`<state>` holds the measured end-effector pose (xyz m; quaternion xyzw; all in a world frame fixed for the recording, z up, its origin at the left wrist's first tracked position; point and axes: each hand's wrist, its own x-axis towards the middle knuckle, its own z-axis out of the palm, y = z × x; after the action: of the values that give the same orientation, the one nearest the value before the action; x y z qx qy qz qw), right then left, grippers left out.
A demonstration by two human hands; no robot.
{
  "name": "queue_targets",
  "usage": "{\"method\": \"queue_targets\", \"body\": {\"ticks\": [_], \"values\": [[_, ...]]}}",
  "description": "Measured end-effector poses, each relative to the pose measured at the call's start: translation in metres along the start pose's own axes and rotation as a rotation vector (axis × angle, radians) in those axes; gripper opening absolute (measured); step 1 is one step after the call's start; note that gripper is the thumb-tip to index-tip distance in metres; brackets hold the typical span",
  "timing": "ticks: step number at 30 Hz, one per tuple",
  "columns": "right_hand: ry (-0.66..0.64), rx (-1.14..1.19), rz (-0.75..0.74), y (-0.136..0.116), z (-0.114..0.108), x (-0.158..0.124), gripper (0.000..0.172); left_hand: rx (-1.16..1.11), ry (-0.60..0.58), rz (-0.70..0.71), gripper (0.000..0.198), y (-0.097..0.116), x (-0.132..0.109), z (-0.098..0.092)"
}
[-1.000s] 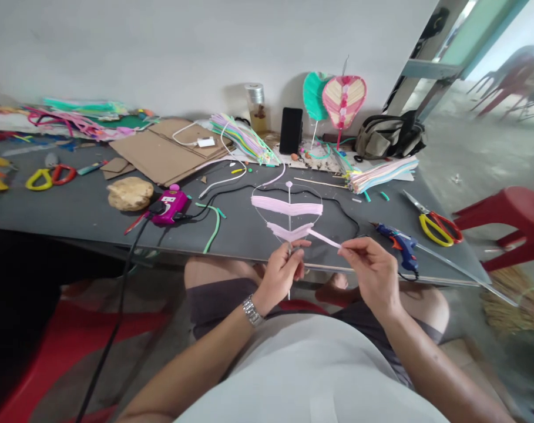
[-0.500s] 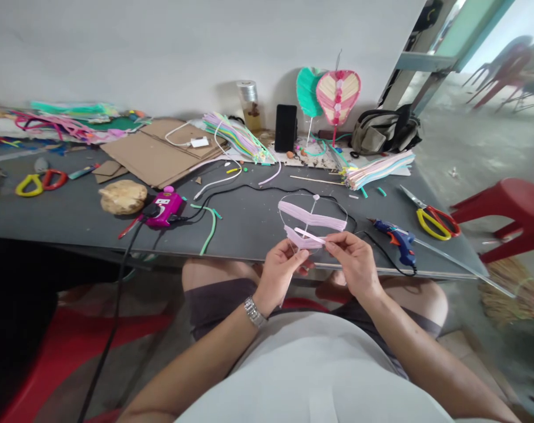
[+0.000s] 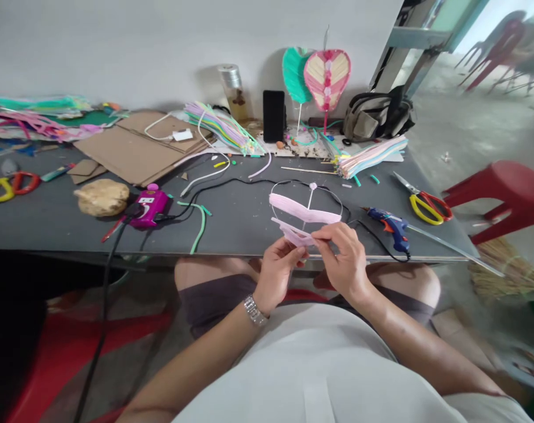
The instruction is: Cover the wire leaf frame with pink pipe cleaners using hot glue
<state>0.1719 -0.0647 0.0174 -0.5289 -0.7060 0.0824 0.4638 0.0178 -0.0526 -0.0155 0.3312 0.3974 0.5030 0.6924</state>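
Pink strips [image 3: 304, 210] across a wire loop [image 3: 326, 191], our left hand [image 3: 278, 276] curled round its lower end, our right hand [image 3: 343, 255] pinching the lower strip, glue gun [image 3: 388, 229] just beside

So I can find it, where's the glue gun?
Find the long gray table. Near its right end, past the right hand, lies a blue glue gun. Unlike the yellow-handled scissors beside it, it is chunky and trails a black cord.
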Motion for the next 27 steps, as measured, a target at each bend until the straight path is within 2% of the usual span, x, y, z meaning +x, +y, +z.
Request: {"method": "queue_targets", "body": {"ticks": [4, 8, 13, 18, 27], "values": [[-0.003, -0.164, -0.088, 0.006, 0.008, -0.001, 0.020, -0.045, -0.005, -0.020, 0.034, 0.000, -0.001, 0.004], [-0.052, -0.223, -0.142, 0.009, 0.009, -0.004, 0.023, -0.033, -0.015, 0.039, 0.027, -0.004, 0.000, 0.005], [-0.119, -0.216, -0.150, 0.008, 0.007, -0.002, 0.025, 0.020, 0.009, 0.094, 0.031, -0.010, 0.002, 0.003], [-0.194, -0.177, -0.153, 0.008, 0.003, 0.001, 0.024, 0.063, 0.017, 0.084, 0.034, -0.007, 0.001, 0.002], [-0.304, -0.229, -0.220, 0.003, -0.005, 0.008, 0.025, -0.021, 0.049, 0.043, 0.033, -0.011, 0.002, 0.002]]}}
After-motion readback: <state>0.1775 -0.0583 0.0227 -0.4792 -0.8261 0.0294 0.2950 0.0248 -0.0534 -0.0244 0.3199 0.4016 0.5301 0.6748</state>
